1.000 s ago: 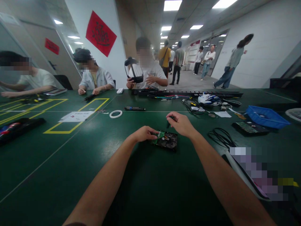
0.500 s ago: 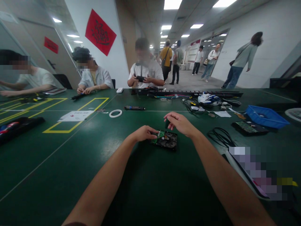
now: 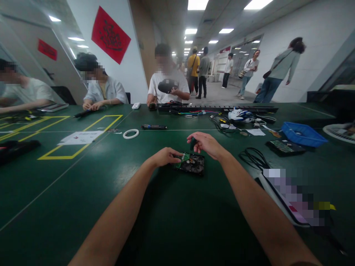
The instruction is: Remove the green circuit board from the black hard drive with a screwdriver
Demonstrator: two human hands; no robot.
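Note:
A black hard drive (image 3: 192, 164) with a small green circuit board on its left part lies on the green table (image 3: 83, 184) in front of me. My left hand (image 3: 163, 156) rests at the drive's left edge, fingers pinched on the green board. My right hand (image 3: 204, 143) hovers just above the drive's far edge, fingers curled around the dark green handle of a screwdriver (image 3: 193, 143) that points down at the drive.
Black cable coil (image 3: 253, 158) lies right of the drive, with another drive (image 3: 281, 146) and a blue tray (image 3: 302, 134) beyond. A white tape ring (image 3: 131, 133), a black pen-like tool (image 3: 153, 127) and a paper sheet (image 3: 79, 137) lie farther off. Three people sit across the table.
My right hand has lowered and drawn slightly left over the drive with the screwdriver. The person opposite has brought a black headset down to chest height. The view has shifted a little.

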